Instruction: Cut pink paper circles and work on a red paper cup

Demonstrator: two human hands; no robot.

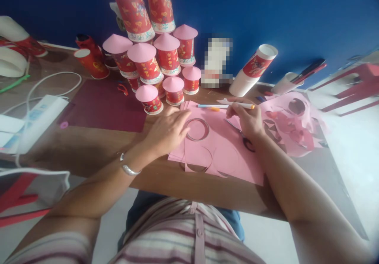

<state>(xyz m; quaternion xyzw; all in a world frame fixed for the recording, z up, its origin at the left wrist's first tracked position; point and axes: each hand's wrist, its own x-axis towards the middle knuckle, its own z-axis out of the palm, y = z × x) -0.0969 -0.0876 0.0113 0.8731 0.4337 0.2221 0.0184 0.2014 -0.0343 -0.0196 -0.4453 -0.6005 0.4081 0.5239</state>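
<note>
A pink paper sheet point(225, 153) with round cut-outs lies on the wooden table point(97, 145). My left hand point(167, 131) rests on its left part, fingers bent, touching a clear round ring point(197, 129) laid on the paper. My right hand point(247, 117) is closed on a white pen point(237, 104) with an orange tip, held just above the sheet. Scissors point(241, 135) lie on the paper under that hand. A second pen point(209, 106), blue and orange, lies at the sheet's far edge.
Red paper cups with pink cone lids point(156, 54) are stacked at the back centre. A stack of cups point(253, 70) lies tilted to the right. Pink paper scraps point(291, 125) pile at the right. A white power strip point(38, 117) and cables sit on the left.
</note>
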